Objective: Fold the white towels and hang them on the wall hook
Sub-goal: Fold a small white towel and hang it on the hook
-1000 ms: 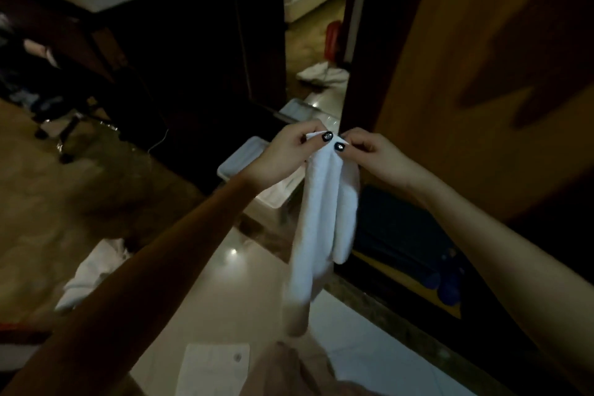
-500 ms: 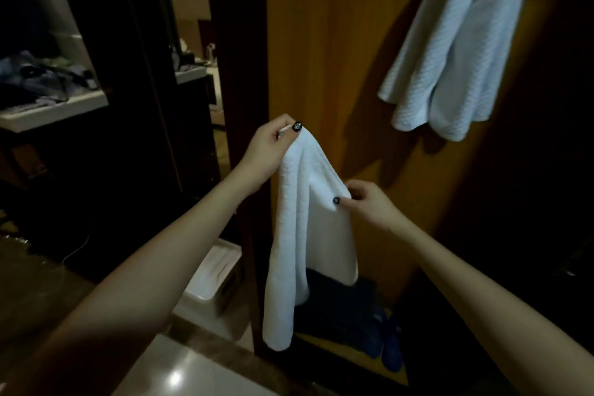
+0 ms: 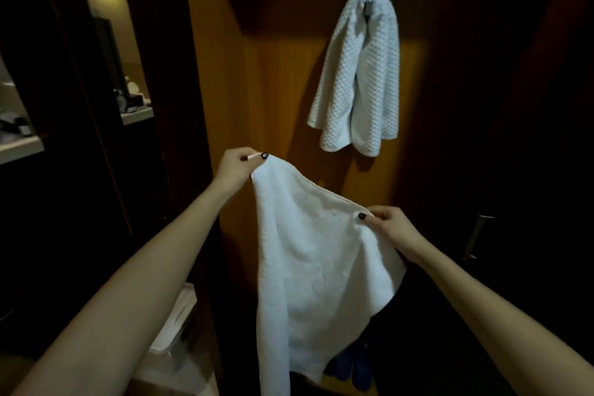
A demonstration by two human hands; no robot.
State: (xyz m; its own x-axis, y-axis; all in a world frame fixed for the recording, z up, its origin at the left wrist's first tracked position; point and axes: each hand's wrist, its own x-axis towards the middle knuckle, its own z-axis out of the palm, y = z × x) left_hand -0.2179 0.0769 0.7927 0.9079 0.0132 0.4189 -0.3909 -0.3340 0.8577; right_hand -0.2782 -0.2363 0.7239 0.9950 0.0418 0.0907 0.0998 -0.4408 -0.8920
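Observation:
A white towel (image 3: 308, 267) hangs spread between my two hands in front of a wooden wall panel. My left hand (image 3: 236, 169) pinches its upper left corner, raised higher. My right hand (image 3: 390, 228) pinches the top edge lower down on the right. The towel's lower part drops out of the frame's bottom. Above and to the right, a second white towel with a waffle texture (image 3: 356, 74) is draped over a metal wall hook (image 3: 369, 6), well above both hands.
The wooden panel (image 3: 257, 90) stands straight ahead. A dark door frame (image 3: 154, 74) is on the left with a counter (image 3: 19, 145) behind. A white bin (image 3: 175, 325) sits low left. Blue slippers (image 3: 353, 366) lie below the towel. A metal handle (image 3: 475, 235) shows at right.
The view has tilted up from the floor to the wall hook. My hands have moved apart, spreading the towel wide; the right hand slid along its edge to the right.

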